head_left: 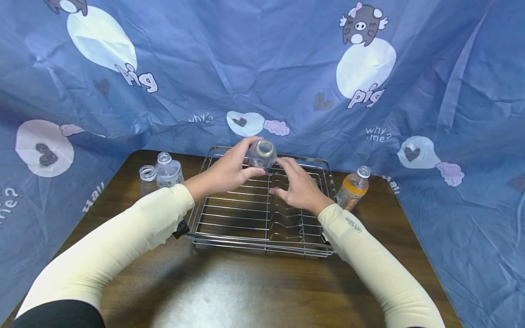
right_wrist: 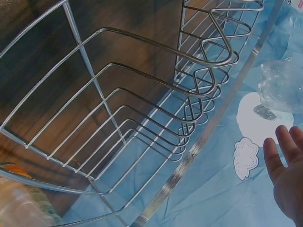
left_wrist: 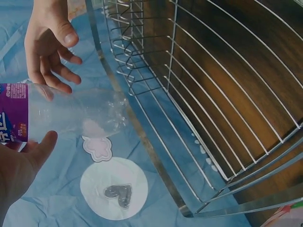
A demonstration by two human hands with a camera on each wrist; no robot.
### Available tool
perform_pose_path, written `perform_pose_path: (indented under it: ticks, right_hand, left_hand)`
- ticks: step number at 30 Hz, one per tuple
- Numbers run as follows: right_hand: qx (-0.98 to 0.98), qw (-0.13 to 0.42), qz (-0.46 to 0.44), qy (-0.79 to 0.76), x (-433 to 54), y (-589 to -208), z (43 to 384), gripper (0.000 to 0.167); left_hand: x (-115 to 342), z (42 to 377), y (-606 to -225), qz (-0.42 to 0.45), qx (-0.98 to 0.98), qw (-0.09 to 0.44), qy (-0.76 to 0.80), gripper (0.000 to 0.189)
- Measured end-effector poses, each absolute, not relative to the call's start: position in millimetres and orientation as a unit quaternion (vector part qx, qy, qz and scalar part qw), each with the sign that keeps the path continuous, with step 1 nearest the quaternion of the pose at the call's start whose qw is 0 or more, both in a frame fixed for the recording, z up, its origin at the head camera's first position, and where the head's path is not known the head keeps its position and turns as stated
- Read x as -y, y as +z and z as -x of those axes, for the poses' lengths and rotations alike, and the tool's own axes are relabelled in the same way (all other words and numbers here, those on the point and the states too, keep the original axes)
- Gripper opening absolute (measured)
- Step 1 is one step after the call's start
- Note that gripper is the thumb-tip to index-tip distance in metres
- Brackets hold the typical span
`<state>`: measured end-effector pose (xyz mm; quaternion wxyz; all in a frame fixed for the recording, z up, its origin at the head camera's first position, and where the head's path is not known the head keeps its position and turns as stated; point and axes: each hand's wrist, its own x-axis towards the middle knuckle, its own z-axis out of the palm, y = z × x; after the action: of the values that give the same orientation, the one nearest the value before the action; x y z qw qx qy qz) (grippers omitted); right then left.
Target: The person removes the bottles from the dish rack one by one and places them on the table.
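Note:
My left hand point(head_left: 229, 169) grips a clear plastic bottle point(head_left: 262, 159) over the back half of the wire dish rack point(head_left: 262, 246). In the head view the bottle's open mouth faces up toward me. A purple label point(left_wrist: 14, 112) wraps it in the left wrist view, where the left thumb lies along its side. My right hand point(head_left: 301, 187) is beside the bottle with its fingers loosely spread, the fingertips right at its side. In the right wrist view only the ribbed base of the bottle point(right_wrist: 281, 87) shows, just beyond the right fingers point(right_wrist: 286, 144).
Two uncapped clear bottles stand left of the rack, one farther back point(head_left: 169, 171) and one nearer point(head_left: 147, 177). An orange-labelled bottle point(head_left: 353, 187) stands at the right. Behind the wooden table point(head_left: 229, 291) hangs a blue printed cloth point(head_left: 287, 68).

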<state>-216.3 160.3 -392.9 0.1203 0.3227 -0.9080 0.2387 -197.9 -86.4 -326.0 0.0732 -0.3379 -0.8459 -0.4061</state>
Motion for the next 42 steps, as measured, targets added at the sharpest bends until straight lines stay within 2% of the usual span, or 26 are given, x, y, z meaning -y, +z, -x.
perform_pose_path:
  ticks: [18,33,42]
  right_hand:
    - [0.904,0.125,-0.331,0.238,-159,-390,216,0.085]
    - [0.896,0.143,-0.347,0.236,-160,-386,216,0.082]
    - [0.896,0.142,-0.346,0.238,-159,-385,216,0.081]
  left_hand:
    - [85,195,-334,0.314,0.813,0.049,-0.487,0.076]
    - [83,195,-335,0.271,0.811,0.055,-0.516,0.073]
    - [82,195,-340,0.279,0.770,0.035,-0.572,0.068]
